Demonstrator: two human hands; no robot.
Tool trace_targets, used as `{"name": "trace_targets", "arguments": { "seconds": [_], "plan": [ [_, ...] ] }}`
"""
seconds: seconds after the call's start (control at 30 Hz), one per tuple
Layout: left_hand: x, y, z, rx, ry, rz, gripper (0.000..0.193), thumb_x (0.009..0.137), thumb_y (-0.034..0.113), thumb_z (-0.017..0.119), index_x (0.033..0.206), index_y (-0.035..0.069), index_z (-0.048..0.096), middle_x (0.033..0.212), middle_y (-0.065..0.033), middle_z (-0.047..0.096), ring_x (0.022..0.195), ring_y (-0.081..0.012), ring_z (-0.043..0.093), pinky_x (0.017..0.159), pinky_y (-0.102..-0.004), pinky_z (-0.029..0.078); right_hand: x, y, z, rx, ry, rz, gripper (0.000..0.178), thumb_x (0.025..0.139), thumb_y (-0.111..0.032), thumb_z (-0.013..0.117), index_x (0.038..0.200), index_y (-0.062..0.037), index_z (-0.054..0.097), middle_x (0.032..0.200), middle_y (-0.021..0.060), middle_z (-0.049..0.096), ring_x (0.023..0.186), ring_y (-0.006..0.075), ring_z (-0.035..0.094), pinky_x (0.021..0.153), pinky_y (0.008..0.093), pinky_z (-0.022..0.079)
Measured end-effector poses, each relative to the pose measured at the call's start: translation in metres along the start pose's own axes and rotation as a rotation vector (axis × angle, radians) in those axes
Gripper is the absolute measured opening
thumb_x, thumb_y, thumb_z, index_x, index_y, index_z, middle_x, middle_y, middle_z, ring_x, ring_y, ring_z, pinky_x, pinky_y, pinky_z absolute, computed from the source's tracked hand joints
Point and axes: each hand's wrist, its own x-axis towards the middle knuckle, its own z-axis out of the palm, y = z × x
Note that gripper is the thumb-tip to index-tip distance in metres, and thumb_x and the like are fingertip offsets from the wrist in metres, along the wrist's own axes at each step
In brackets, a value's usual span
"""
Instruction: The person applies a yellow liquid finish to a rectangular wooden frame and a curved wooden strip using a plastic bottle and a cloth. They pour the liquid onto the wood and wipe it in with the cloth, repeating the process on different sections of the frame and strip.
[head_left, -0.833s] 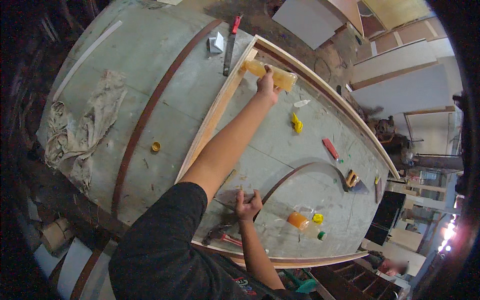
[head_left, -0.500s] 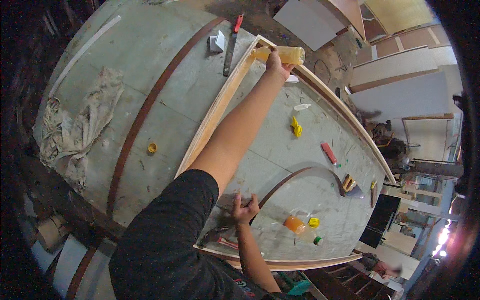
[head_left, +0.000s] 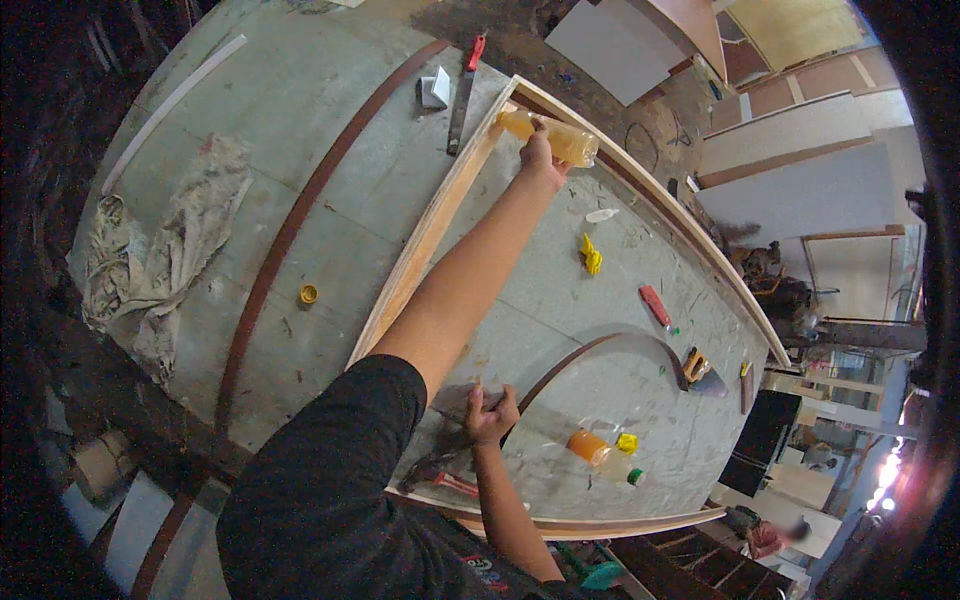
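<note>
My left hand [head_left: 545, 160] is closed around a clear plastic bottle [head_left: 572, 142] of pale yellow liquid. The bottle lies tipped on its side, its neck over the corner of a large wooden frame [head_left: 437, 220]. My left arm stretches across the frame's near-left rail. Lower down, my right hand [head_left: 493, 418] has its thumb and index finger apart. A curved brown strip [head_left: 575, 357] runs close against that hand and passes behind its fingers; whether it is touched there is hidden. A yellow cap [head_left: 308, 294] sits on the table left of the frame.
Inside the frame lie a small white tube [head_left: 602, 215], yellow scraps [head_left: 591, 256], a red-handled tool [head_left: 655, 305], a handsaw [head_left: 700, 372] and an orange-labelled bottle [head_left: 600, 455]. Outside are a red-handled saw [head_left: 465, 95], a crumpled cloth [head_left: 195, 220] and a long brown strip [head_left: 290, 225].
The bottle in my left hand has shifted slightly left, and its base has swung down in the picture. My right hand stays in place.
</note>
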Motion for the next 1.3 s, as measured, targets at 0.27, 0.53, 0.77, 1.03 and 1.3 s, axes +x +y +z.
{"name": "trace_targets", "arguments": {
  "seconds": [0.27, 0.53, 0.77, 1.03, 1.3],
  "plan": [
    [-0.047, 0.007, -0.044, 0.100, 0.073, -0.006, 0.061, 0.099, 0.052, 0.060, 0.143, 0.013, 0.045, 0.136, -0.0112, 0.057, 0.123, -0.0319, 0.059, 0.101, -0.0551, 0.050, -0.002, 0.006, -0.002, -0.103, -0.031, 0.013, 0.035, 0.087, -0.028, 0.075, 0.089, 0.0027, 0.059, 0.067, 0.0148, 0.063, 0.059, 0.0309, 0.062, 0.058, 0.0356, 0.049],
    [-0.136, 0.033, -0.100, 0.626, 0.127, -0.039, 0.067, 0.091, 0.046, 0.075, 0.137, 0.005, 0.049, 0.124, -0.0141, 0.062, 0.111, -0.0332, 0.064, 0.090, -0.0533, 0.055, 0.003, 0.003, 0.001, -0.121, 0.011, 0.054, 0.040, 0.084, -0.033, 0.079, 0.087, 0.0020, 0.059, 0.062, 0.0166, 0.055, 0.054, 0.0307, 0.055, 0.053, 0.0394, 0.043],
    [-0.241, 0.101, -0.110, 1.657, 0.069, 0.289, 0.069, 0.084, 0.052, 0.077, 0.122, -0.004, 0.061, 0.112, -0.0191, 0.069, 0.103, -0.0318, 0.069, 0.089, -0.0422, 0.055, -0.010, 0.032, 0.008, -0.025, 0.043, 0.061, 0.047, 0.084, -0.036, 0.078, 0.101, 0.0052, 0.064, 0.066, 0.0170, 0.058, 0.058, 0.0297, 0.057, 0.058, 0.0374, 0.047],
    [-0.320, 0.170, -0.080, 2.075, -0.082, 0.386, 0.068, 0.084, 0.054, 0.075, 0.127, 0.003, 0.064, 0.112, -0.0204, 0.072, 0.106, -0.0339, 0.069, 0.090, -0.0437, 0.053, 0.076, 0.028, 0.013, 0.194, -0.023, 0.264, 0.038, 0.097, -0.022, 0.065, 0.117, 0.0098, 0.059, 0.100, 0.0173, 0.066, 0.081, 0.0236, 0.069, 0.064, 0.0362, 0.058],
    [-0.400, 0.177, -0.086, 2.332, -0.136, 0.404, 0.065, 0.083, 0.049, 0.078, 0.128, 0.003, 0.064, 0.109, -0.0188, 0.073, 0.104, -0.0337, 0.071, 0.087, -0.0410, 0.055, 0.207, -0.101, 0.058, 0.713, -0.237, 0.508, 0.027, 0.096, -0.018, 0.065, 0.110, 0.0044, 0.060, 0.091, 0.0102, 0.061, 0.078, 0.0231, 0.067, 0.059, 0.0408, 0.064]
  ]
}}
